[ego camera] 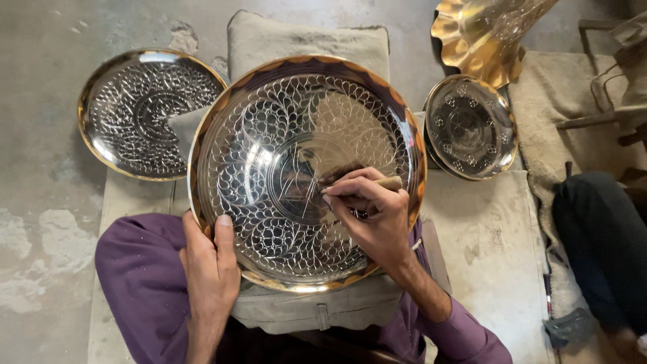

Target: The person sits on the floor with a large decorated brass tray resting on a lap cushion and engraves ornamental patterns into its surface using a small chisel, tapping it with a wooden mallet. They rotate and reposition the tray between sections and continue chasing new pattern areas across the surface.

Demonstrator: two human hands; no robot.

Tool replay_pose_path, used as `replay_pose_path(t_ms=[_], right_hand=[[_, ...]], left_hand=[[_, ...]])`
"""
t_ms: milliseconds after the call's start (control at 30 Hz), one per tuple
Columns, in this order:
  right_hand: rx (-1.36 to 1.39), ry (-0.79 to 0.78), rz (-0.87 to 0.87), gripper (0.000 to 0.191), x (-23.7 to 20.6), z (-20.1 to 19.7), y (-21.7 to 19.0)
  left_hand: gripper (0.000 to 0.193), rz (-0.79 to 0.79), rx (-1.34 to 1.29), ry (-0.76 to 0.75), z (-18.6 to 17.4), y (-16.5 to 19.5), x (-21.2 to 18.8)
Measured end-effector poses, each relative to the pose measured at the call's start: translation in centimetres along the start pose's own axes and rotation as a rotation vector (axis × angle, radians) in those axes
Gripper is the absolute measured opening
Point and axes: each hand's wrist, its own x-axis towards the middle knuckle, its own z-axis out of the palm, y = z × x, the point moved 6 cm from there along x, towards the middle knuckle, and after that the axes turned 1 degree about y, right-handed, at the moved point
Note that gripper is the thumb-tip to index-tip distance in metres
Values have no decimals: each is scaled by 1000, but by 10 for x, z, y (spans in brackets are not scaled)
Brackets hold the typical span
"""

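Large plate: a large round silver-coloured metal plate with a brass-gold rim [269, 135] is resting tilted on the person's lap and a grey cushion [306, 40], engraved face up toward the camera.
Right hand: the right hand [371, 216] is lying over the plate's lower right quarter, fingers pinched together on a slim wooden-handled engraving tool [387, 182].
Tool axis: running roughly left-right; handle end pointing right, working end aimed left at the plate's centre circle. The tip itself is hidden by fingers.
Key relation: the plain centre lies just left of the right hand's fingertips; the right hand is nearer to it than the left.
Left hand: the left hand [210, 266] is clamping the plate's lower left rim, thumb on the face, fingers hidden behind.
Nearby: 1 smaller engraved round plate [145, 111] is lying on the concrete floor at left; 1 small engraved bowl-like dish [470, 126] at right; a gold wavy-edged brass piece [485, 34] above it.
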Motion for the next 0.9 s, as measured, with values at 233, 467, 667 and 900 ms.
replay_pose_path(t_ms=[233,467,667,900], right_hand=[[51,-141,-28,13,17,-1,13],[6,-206,-113,14,22,3,7],[23,-191,-75,14,20,4,7],[20,-203,-52,15,20,4,9]], left_hand=[[40,-93,54,-73,-3,-5,18],[43,79,125,-115,-12,11,55],[43,219,73,-80,-14,25,51],[42,148,101,-86,-13,21,52]])
